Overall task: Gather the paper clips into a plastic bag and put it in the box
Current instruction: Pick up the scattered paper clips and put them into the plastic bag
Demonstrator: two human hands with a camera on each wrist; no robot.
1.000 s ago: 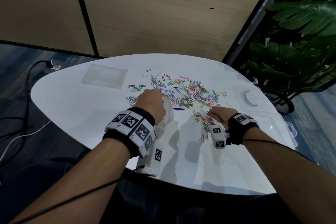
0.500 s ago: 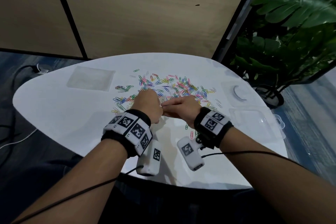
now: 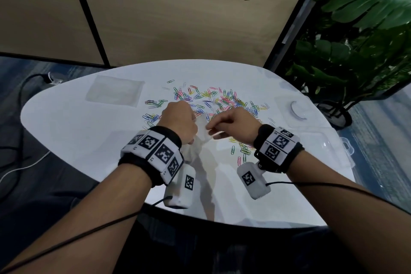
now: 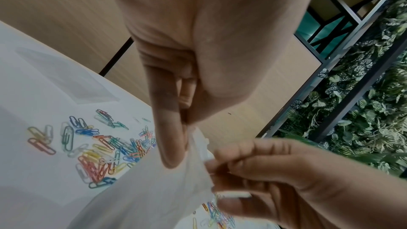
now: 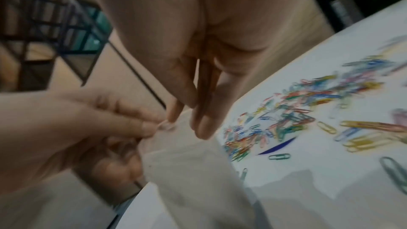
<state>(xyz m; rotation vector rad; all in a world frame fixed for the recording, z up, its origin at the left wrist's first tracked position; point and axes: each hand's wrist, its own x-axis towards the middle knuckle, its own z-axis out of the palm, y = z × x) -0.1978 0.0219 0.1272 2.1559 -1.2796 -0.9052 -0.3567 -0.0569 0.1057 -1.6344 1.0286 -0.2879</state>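
Many coloured paper clips [image 3: 213, 100] lie scattered across the middle of the white table [image 3: 77, 140]. Just in front of them I hold a clear plastic bag [image 3: 202, 132] upright between both hands. My left hand [image 3: 178, 119] pinches one side of the bag's top edge [image 4: 193, 138] between thumb and fingers. My right hand [image 3: 229, 121] pinches the opposite side of that edge, its fingers [image 4: 246, 170] curled at the rim. The bag [image 5: 187, 163] hangs down to the table, and what it holds cannot be made out. A clear plastic box [image 3: 322, 147] stands open at the right edge.
A flat stack of clear bags [image 3: 114, 91] lies at the far left of the table. A clear lid with a white round mark [image 3: 297, 110] sits at the far right. A few loose clips [image 3: 243, 151] lie under my right wrist. A leafy plant [image 3: 355, 40] stands beyond the table.
My right hand left the clips at the right and came over to the bag that the left hand was holding. Both hands now hold its top edge, slightly apart.
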